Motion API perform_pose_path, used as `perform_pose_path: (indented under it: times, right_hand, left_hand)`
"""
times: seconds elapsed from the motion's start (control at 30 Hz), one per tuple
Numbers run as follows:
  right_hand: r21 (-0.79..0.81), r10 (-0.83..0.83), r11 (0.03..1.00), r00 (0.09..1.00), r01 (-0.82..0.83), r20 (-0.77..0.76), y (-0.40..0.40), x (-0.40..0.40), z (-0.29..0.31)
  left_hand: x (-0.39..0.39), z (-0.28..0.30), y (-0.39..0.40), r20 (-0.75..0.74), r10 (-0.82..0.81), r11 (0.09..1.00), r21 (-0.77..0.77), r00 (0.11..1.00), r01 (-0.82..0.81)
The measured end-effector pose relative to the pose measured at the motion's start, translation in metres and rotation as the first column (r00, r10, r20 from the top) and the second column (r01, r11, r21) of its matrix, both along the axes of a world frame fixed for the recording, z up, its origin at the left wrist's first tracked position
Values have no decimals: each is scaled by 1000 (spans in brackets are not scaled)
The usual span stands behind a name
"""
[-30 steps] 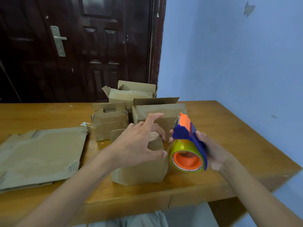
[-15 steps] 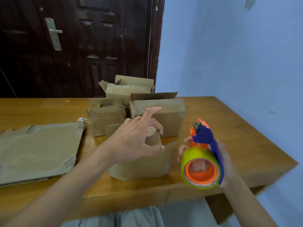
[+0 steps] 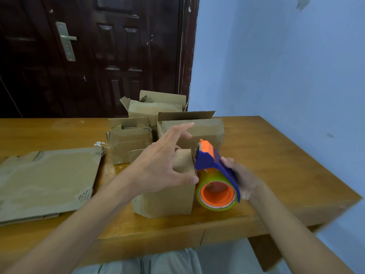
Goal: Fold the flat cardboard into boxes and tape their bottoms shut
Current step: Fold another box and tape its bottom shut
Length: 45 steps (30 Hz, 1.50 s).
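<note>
Head view: left hand (image 3: 158, 167) rests spread-fingered on the box (image 3: 167, 192); just beside it, right hand (image 3: 242, 179) grips the tape dispenser (image 3: 216, 180).

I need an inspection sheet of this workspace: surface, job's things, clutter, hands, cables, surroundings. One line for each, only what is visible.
Surface: wooden table, bare on its right side.
Job's things: near box; tape dispenser at its right edge; flat cardboard left; three open boxes behind.
Clutter: white scrap.
Hands: left hand rests on near box; right hand grips dispenser.
Cables: nothing seen.
Surroundings: dark door, blue wall.
</note>
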State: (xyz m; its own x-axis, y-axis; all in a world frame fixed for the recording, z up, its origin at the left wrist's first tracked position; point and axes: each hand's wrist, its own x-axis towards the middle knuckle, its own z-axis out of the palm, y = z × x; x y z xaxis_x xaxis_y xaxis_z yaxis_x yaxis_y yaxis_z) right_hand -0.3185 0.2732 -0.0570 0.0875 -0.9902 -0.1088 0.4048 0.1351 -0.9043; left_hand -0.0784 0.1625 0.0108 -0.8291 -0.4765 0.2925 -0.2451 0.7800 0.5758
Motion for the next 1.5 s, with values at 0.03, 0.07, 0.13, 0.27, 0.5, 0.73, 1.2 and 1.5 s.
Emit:
perform_pose_path:
  times: [0.03,0.07,0.13,0.27,0.5,0.73,1.2,1.5]
  right_hand:
    - [18,22,1000,1000,-22,-21,-3,0,4]
    - [36,44,998,999,-43,-32,-6,-2,7]
    - [72,68,995,996,-63,-59,-11,-3,13]
    - [128,112,987,988,-99,-103,-18,-10,18]
    - [186,243,961,946,-205,-213,-27,-19,38]
    - [203,288,953,884,-226,-369,-40,-21,56]
    - [181,316,947,867,-264,-385,-41,-17,54]
    - [170,301,953,858,-251,-415,-41,-17,54]
  left_hand:
    - [0,0,0,-10,4,1000,4,1000,-4]
    - [0,0,0,-17,9,1000,8,1000,-9]
    - [-1,-1,-1,-25,27,1000,15,999,-26]
    - [0,0,-5,-57,48,997,55,997,-45]
    - [7,2,-6,-149,37,994,107,988,-21]
    - [8,0,-12,-147,117,977,196,982,-87]
    - [6,0,-11,-129,117,965,250,985,-81]
    - [8,1,-15,-145,79,974,222,986,-46]
